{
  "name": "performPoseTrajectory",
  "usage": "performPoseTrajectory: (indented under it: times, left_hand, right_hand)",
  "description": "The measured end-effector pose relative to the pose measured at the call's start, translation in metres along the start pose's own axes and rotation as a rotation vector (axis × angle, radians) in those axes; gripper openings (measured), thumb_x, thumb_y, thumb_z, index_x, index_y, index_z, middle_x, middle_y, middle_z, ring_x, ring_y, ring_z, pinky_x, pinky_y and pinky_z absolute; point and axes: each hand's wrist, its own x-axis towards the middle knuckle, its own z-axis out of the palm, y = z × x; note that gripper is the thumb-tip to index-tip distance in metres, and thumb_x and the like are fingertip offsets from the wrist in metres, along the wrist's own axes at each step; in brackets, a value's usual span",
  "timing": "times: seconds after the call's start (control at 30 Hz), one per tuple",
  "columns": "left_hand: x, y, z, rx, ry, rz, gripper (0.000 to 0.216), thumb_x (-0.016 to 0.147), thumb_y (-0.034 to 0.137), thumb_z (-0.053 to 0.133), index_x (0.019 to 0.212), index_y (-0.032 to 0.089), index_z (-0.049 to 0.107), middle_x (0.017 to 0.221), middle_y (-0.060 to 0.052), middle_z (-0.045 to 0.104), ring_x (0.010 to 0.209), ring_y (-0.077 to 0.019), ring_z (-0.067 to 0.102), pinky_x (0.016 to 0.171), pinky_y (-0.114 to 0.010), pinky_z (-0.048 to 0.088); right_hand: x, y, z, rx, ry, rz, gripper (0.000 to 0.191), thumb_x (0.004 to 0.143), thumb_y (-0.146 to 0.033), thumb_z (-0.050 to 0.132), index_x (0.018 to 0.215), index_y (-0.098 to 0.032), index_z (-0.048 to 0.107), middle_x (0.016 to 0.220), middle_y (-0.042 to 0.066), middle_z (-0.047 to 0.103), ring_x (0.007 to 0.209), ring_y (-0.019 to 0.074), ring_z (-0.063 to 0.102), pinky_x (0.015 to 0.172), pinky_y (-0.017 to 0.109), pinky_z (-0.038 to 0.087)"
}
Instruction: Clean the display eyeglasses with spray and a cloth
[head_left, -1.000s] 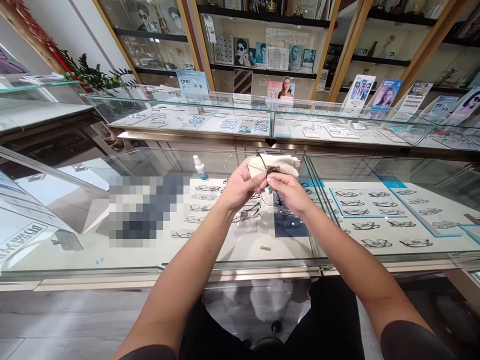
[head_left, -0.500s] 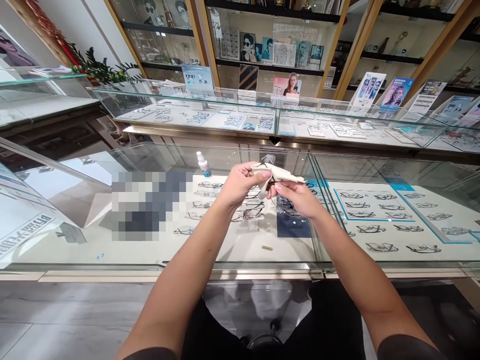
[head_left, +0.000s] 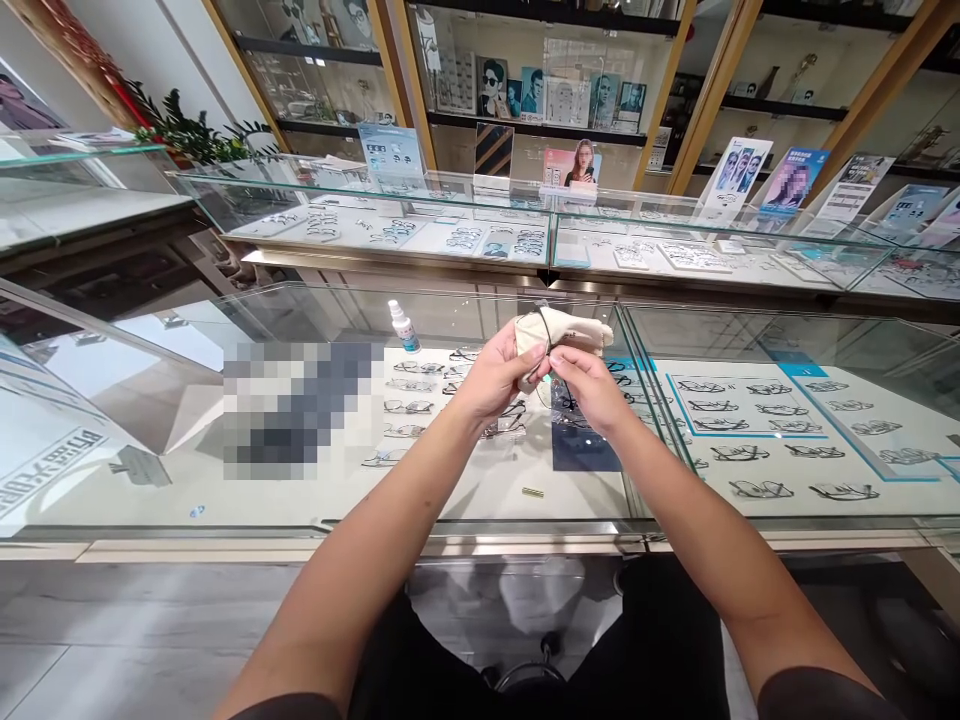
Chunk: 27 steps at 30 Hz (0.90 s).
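Note:
My left hand [head_left: 499, 375] is closed, gripping a cream cleaning cloth [head_left: 574, 328] above the glass counter. A thin dark part of a pair of eyeglasses [head_left: 546, 328] shows against the cloth; fingers and fabric hide most of the frame. My right hand [head_left: 589, 385] is closed in a pinch at the lower edge of the glasses, its fingertips close to my left fingers. Behind and left of the hands, a white spray bottle [head_left: 403, 328] stands upright.
Beneath my hands is a glass display counter [head_left: 480, 528] with rows of eyeglasses [head_left: 739, 452] inside. A small gold-coloured bar [head_left: 533, 492] lies near the front. Farther back stand another glass showcase [head_left: 360, 258] and upright advertising cards [head_left: 739, 180]. A pixelated patch covers the left side.
The cloth has been turned and spread upward, and a dark part of the glasses now crosses its face. My left hand has shifted slightly right; my right hand has moved slightly left.

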Motion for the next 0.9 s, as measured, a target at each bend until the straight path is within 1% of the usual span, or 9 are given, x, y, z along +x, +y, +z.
performPoseTrajectory:
  times: [0.1,0.27,0.37,0.53,0.67,0.77,0.9]
  left_hand:
    - [-0.001,-0.001,0.004,-0.014,0.003,0.0,0.057,0.077,0.041,0.1,0.116,0.02,0.065,0.068,0.005,0.06,0.055,-0.0065,0.048,0.053,-0.018,0.037]
    - [-0.002,0.0,0.005,0.034,-0.006,0.007,0.052,0.087,0.058,0.089,0.114,0.019,0.065,0.065,0.005,0.056,0.054,-0.0069,0.042,0.051,-0.019,0.032]
    - [-0.001,0.0,0.003,0.07,0.003,0.025,0.053,0.085,0.055,0.092,0.111,0.018,0.065,0.064,0.005,0.058,0.053,-0.0068,0.042,0.051,-0.019,0.032]
    - [-0.002,0.0,0.003,0.112,0.04,0.066,0.055,0.08,0.048,0.097,0.112,0.018,0.065,0.064,0.004,0.062,0.052,-0.007,0.045,0.051,-0.02,0.033]
    - [-0.004,0.001,0.008,0.154,0.113,0.134,0.05,0.079,0.051,0.097,0.1,0.018,0.065,0.06,0.005,0.06,0.049,-0.0069,0.046,0.048,-0.02,0.033]
    - [-0.004,0.0,0.011,0.147,0.182,0.165,0.05,0.079,0.053,0.096,0.092,0.019,0.062,0.059,0.007,0.057,0.046,-0.0061,0.046,0.047,-0.021,0.037]
    - [-0.004,-0.001,0.01,0.148,0.212,0.188,0.049,0.087,0.059,0.089,0.086,0.02,0.059,0.056,0.006,0.056,0.04,-0.0071,0.045,0.043,-0.022,0.033]
  right_hand:
    - [-0.001,0.001,0.0,0.027,0.028,0.008,0.038,0.095,-0.06,0.075,0.083,-0.024,0.078,0.09,0.004,0.076,0.096,0.0228,0.068,0.103,0.038,0.051]
    - [-0.002,-0.002,0.002,0.042,0.032,0.034,0.038,0.094,-0.061,0.075,0.083,-0.025,0.079,0.091,0.005,0.077,0.099,0.0246,0.069,0.104,0.039,0.052]
    - [-0.003,-0.005,0.005,0.08,0.02,0.058,0.039,0.093,-0.062,0.076,0.083,-0.024,0.078,0.091,0.005,0.078,0.098,0.0251,0.07,0.103,0.04,0.054]
    - [-0.003,-0.008,0.009,0.138,0.006,0.088,0.04,0.09,-0.062,0.079,0.081,-0.023,0.077,0.089,0.005,0.078,0.096,0.0242,0.071,0.101,0.039,0.054]
    - [-0.003,0.001,0.009,0.123,0.016,0.084,0.04,0.094,-0.061,0.076,0.084,-0.023,0.079,0.091,0.005,0.078,0.096,0.0226,0.07,0.101,0.038,0.053]
    - [-0.005,0.01,0.01,0.079,-0.016,0.054,0.04,0.098,-0.061,0.072,0.088,-0.023,0.08,0.097,0.005,0.079,0.097,0.0219,0.069,0.102,0.038,0.051]
    - [-0.007,0.013,0.012,0.014,-0.072,0.048,0.042,0.101,-0.062,0.068,0.091,-0.024,0.081,0.099,0.004,0.079,0.102,0.0222,0.069,0.106,0.038,0.05]
